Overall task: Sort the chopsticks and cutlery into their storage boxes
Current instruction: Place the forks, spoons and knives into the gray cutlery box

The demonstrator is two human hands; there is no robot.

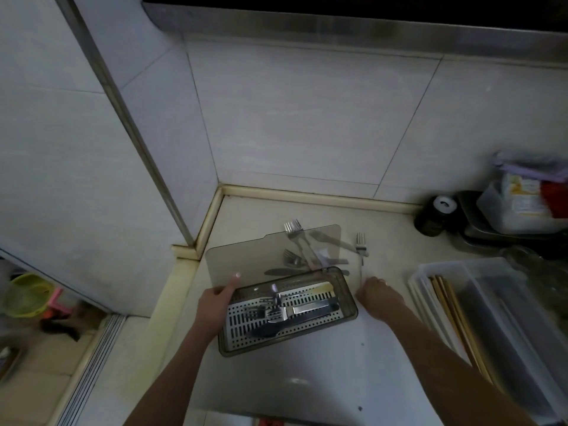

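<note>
The left hand (216,298) holds up the smoky transparent lid (246,259) of the grey perforated cutlery box (289,312), so the right hand (376,292), closed on a steel fork (361,250) lying on the pale worktop (322,364), can probably drop it in.

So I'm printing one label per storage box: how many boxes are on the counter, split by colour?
Smoky grey box, its lid held up by the left hand: 1
Clear box with chopsticks: 1
Total: 2
</note>
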